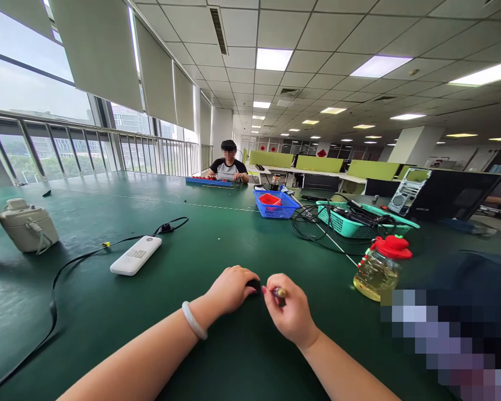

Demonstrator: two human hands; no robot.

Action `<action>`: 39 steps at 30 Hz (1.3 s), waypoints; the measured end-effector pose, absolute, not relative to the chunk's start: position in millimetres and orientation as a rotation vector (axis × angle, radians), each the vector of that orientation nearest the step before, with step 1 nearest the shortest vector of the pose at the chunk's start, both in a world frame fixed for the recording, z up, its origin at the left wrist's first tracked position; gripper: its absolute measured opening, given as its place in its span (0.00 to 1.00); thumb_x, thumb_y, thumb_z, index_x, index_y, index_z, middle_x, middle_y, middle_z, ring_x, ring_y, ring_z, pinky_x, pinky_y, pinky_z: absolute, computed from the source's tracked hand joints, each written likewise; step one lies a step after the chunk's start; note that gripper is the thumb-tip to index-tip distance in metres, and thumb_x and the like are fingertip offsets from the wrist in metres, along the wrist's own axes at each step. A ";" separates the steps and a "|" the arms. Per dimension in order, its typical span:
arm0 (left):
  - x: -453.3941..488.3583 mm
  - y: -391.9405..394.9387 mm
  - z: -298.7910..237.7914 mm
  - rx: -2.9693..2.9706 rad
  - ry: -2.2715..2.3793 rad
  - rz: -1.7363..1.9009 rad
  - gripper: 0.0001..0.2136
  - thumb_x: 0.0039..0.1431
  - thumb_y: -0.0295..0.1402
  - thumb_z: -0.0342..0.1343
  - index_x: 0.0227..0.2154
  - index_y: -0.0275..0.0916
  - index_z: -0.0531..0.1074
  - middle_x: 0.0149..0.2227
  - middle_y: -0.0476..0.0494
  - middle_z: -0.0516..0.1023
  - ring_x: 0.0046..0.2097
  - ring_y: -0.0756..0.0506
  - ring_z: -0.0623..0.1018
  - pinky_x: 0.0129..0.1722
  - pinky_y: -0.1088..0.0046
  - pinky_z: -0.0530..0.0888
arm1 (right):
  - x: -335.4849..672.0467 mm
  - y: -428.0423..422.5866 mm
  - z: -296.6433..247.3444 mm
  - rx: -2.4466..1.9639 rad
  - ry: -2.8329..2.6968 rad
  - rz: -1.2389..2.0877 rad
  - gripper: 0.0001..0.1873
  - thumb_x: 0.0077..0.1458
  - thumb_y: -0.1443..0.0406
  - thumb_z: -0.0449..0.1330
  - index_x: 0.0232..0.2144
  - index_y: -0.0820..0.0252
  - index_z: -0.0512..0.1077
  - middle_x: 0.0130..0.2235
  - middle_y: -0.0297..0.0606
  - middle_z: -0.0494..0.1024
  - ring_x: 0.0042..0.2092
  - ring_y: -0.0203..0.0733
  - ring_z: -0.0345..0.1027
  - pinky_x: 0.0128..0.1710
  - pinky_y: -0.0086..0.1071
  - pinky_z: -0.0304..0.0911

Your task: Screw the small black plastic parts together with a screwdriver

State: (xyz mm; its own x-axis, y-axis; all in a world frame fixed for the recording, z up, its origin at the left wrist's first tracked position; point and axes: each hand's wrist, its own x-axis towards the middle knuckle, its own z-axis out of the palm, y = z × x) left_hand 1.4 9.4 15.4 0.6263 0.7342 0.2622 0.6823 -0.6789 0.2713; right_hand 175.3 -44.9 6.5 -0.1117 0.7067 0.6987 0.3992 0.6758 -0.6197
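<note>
My left hand [232,288], with a pale bangle on its wrist, is closed around a small black object [254,284] just above the green table [209,245]. Most of that object is hidden by my fingers, so its kind cannot be made out. Close beside it on the right, my right hand [291,312] grips a slim tool with a rounded yellowish end [280,292] that points toward me. Its far end is hidden behind my fingers. The two hands are a small gap apart.
Left of my hands lie a white power bank [136,255] and a black cable [54,295], with a beige bottle [28,225] beyond. Rightward stand a red-lidded jar [378,273], a teal basket [338,223] of cables and a blue basket [278,211]. A person [229,166] sits opposite.
</note>
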 end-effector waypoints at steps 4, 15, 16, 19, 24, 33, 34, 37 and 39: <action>-2.7 11.3 0.6 2.617 1.154 0.651 0.12 0.58 0.29 0.53 0.44 0.42 0.75 0.45 0.45 0.80 0.46 0.42 0.75 0.50 0.63 0.70 | 162.8 -52.6 3.4 -0.748 -2.044 0.143 0.08 0.54 0.71 0.55 0.27 0.52 0.66 0.28 0.36 0.73 0.30 0.41 0.66 0.31 0.33 0.59; -9.7 16.3 -7.2 2.426 1.206 0.635 0.16 0.54 0.28 0.55 0.46 0.43 0.75 0.45 0.47 0.80 0.48 0.43 0.73 0.51 0.65 0.70 | 157.9 -55.1 -0.6 -0.650 -2.352 -0.301 0.10 0.47 0.76 0.52 0.26 0.56 0.65 0.28 0.35 0.70 0.27 0.38 0.59 0.27 0.32 0.51; -9.5 15.9 -6.7 2.417 1.216 0.630 0.17 0.54 0.28 0.55 0.46 0.44 0.75 0.45 0.47 0.80 0.49 0.43 0.73 0.51 0.66 0.70 | 157.2 -54.5 -1.5 -0.639 -2.365 -0.321 0.09 0.47 0.76 0.51 0.25 0.57 0.65 0.27 0.35 0.69 0.26 0.37 0.57 0.26 0.32 0.51; -9.6 14.8 -5.3 2.402 1.234 0.632 0.17 0.53 0.29 0.55 0.46 0.45 0.75 0.44 0.49 0.80 0.48 0.43 0.73 0.50 0.68 0.70 | 154.6 -53.3 -3.4 -0.612 -2.397 -0.361 0.09 0.45 0.75 0.51 0.25 0.58 0.66 0.27 0.34 0.68 0.26 0.37 0.54 0.26 0.32 0.50; -9.4 14.9 -4.3 2.396 1.228 0.646 0.16 0.52 0.29 0.56 0.45 0.44 0.76 0.42 0.48 0.80 0.46 0.43 0.74 0.49 0.68 0.70 | 152.5 -54.9 -2.8 -0.625 -2.432 -0.394 0.08 0.45 0.75 0.52 0.25 0.58 0.66 0.27 0.35 0.69 0.26 0.37 0.54 0.26 0.32 0.50; -9.1 16.2 -3.3 2.402 1.238 0.626 0.14 0.54 0.31 0.58 0.44 0.45 0.76 0.39 0.47 0.80 0.45 0.44 0.75 0.47 0.70 0.70 | 148.0 -58.9 -0.5 -0.580 -2.427 -0.345 0.06 0.51 0.72 0.52 0.26 0.59 0.66 0.28 0.35 0.70 0.27 0.37 0.57 0.27 0.32 0.52; -9.2 16.3 -3.2 2.405 1.237 0.627 0.14 0.54 0.31 0.59 0.44 0.45 0.76 0.39 0.47 0.80 0.45 0.44 0.75 0.47 0.70 0.70 | 147.3 -59.4 0.4 -0.573 -2.418 -0.336 0.06 0.53 0.70 0.52 0.25 0.59 0.66 0.27 0.35 0.70 0.27 0.37 0.57 0.26 0.32 0.52; -9.3 16.8 -3.7 2.407 1.234 0.636 0.13 0.53 0.31 0.59 0.44 0.45 0.76 0.39 0.47 0.80 0.45 0.44 0.75 0.47 0.70 0.70 | 146.7 -60.3 3.0 -0.556 -2.408 -0.308 0.11 0.58 0.63 0.52 0.25 0.59 0.66 0.26 0.34 0.69 0.26 0.37 0.57 0.26 0.32 0.51; -9.2 17.6 -4.7 2.407 1.226 0.644 0.13 0.54 0.31 0.59 0.44 0.45 0.76 0.39 0.47 0.80 0.45 0.44 0.75 0.47 0.70 0.70 | 147.1 -60.2 3.6 -0.562 -2.416 -0.298 0.14 0.59 0.60 0.51 0.24 0.59 0.66 0.26 0.34 0.68 0.26 0.37 0.57 0.25 0.32 0.50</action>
